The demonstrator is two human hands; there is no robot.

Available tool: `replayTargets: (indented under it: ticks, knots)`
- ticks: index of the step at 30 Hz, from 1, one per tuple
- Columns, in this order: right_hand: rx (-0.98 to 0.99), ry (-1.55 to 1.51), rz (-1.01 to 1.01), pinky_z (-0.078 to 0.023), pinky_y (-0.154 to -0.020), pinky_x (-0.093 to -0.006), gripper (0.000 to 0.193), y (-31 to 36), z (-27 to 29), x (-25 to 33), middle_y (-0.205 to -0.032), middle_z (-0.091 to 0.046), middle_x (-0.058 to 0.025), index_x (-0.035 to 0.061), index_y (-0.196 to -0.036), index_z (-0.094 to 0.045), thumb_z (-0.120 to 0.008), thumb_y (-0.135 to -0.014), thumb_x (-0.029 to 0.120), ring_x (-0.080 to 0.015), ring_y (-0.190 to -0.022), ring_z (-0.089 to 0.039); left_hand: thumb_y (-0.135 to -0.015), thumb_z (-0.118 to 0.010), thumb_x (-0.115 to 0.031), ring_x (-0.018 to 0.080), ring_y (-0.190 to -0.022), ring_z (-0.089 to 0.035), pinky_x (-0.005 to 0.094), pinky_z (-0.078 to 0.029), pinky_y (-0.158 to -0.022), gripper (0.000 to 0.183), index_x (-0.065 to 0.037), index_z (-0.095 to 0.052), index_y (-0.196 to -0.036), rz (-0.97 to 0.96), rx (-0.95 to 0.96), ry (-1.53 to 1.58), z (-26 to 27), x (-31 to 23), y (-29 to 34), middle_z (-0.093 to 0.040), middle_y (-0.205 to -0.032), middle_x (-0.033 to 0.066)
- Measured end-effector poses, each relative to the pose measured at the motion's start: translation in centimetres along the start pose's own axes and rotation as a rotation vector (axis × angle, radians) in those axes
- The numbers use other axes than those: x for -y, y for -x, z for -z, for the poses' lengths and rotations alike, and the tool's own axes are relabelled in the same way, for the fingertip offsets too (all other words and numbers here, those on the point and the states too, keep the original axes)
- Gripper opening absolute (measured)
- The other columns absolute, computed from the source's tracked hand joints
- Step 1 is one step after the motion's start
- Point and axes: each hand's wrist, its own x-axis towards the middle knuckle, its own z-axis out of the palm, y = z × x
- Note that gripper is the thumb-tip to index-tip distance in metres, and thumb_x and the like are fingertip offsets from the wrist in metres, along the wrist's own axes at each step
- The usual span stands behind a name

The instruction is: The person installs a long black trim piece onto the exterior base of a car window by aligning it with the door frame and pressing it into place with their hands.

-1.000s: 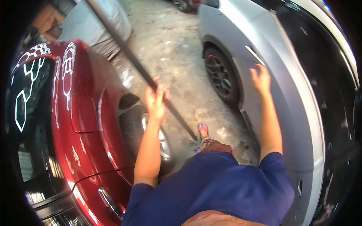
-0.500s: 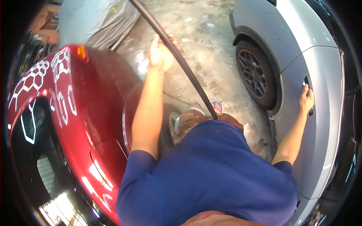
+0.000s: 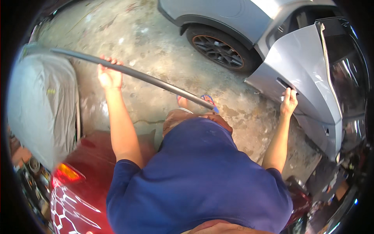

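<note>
My left hand supports a long dark pole, palm turned up and fingertips curling over its far side. The pole slants from the far left down toward my waist, where one end stops just in front of my shorts. On the right, my right hand is closed on the handle of a silver car door. That door stands swung out from the car's body, and its dark window lies at the far right.
Behind the door is the silver car's rear wheel. A red car with hexagon decals sits close on my left. Beyond it stands something under a grey cover. My sandalled feet are on a stained concrete floor.
The silver car's door has swung outward with my right hand on its handle. I have turned, and the pole has gone from steep to lying more sideways, its far end to the left.
</note>
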Motion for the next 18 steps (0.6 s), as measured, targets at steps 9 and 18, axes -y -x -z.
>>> replayTargets:
  ticks: [9,18]
  knots:
    - [-0.064,-0.032,-0.134,-0.043,-0.076,-0.0311,0.04,12.0,6.1,3.4,-0.072,-0.057,-0.0053,-0.0002,-0.066,-0.056,-0.052,-0.102,0.017,-0.0168,-0.075,-0.052,-0.104,-0.041,-0.026,0.0208,-0.076,-0.043,0.0377,-0.038,-0.072,0.025,-0.008,-0.058,-0.109,0.079,-0.123,-0.009,5.1,0.4,-6.9,-0.049,-0.087,0.0052]
    - [-0.231,-0.011,-0.252,-0.042,-0.097,-0.0387,0.048,19.8,10.1,6.1,-0.061,-0.049,-0.0049,0.0025,-0.057,-0.048,-0.049,-0.101,0.02,-0.0175,-0.069,-0.051,-0.107,-0.029,-0.04,0.0248,-0.077,-0.046,0.0425,-0.04,-0.071,0.041,-0.012,-0.055,-0.119,0.055,-0.258,-0.135,6.6,-0.2,-7.7,-0.052,-0.092,0.007]
